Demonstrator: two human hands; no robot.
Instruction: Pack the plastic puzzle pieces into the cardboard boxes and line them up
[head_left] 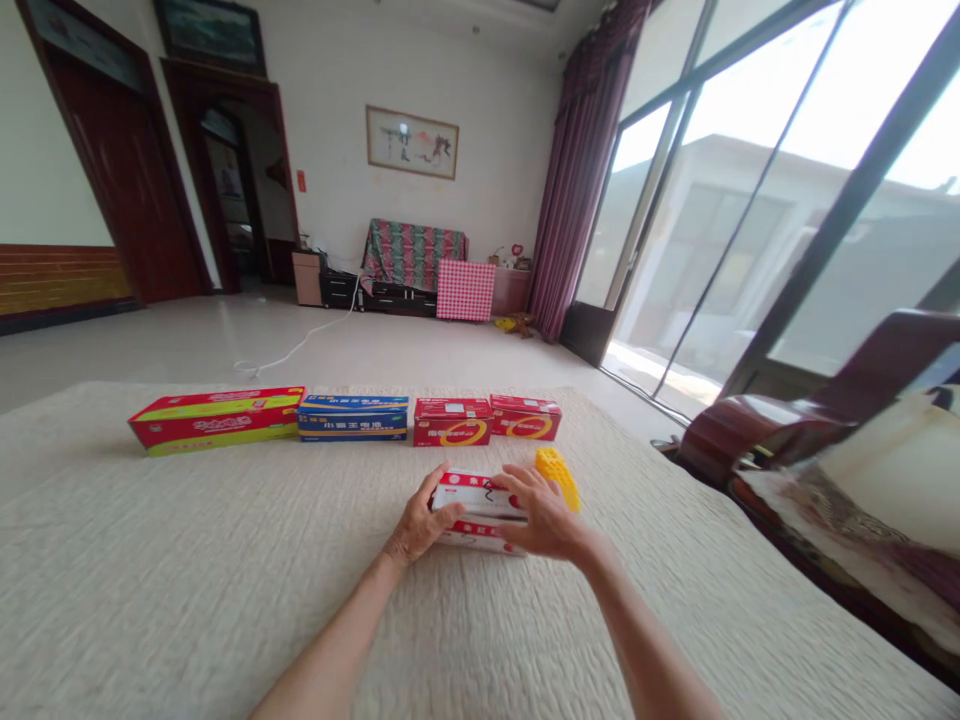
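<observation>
A white-and-red cardboard box [472, 497] with printed characters sits on the cream textured cover in front of me. My left hand [421, 520] grips its left end, thumb on the near upper edge and fingers at the far side. Across the right end lies my right hand [546, 512], fingers over the top and thumb toward the front, hiding that end. Just beyond the right hand is a yellow, bumpy-textured object [556, 474], partly covered by it; its kind is unclear.
Behind stands a row: a long red-and-green box [217, 420], a blue battery box [352, 418] and two red boxes [452, 423]. A dark wooden armchair [720, 430] is at the right. A white cord [300, 340] crosses the floor toward a low cabinet [397, 300].
</observation>
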